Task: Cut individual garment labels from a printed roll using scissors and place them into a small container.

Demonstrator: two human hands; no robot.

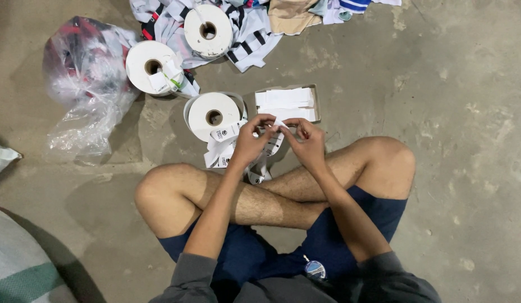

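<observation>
Together, the left hand and right hand pinch a small white label strip between their fingertips, above the crossed legs, just beside the nearest label roll on the floor.

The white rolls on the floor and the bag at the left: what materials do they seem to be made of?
The white rolls look like woven or satin label tape, matte white, wound on a core; loose strips with small printed marks trail to the left hand and right hand. Paper is possible too. The bag looks like thin clear plastic film: glossy, crinkled, with cloth showing through.
</observation>
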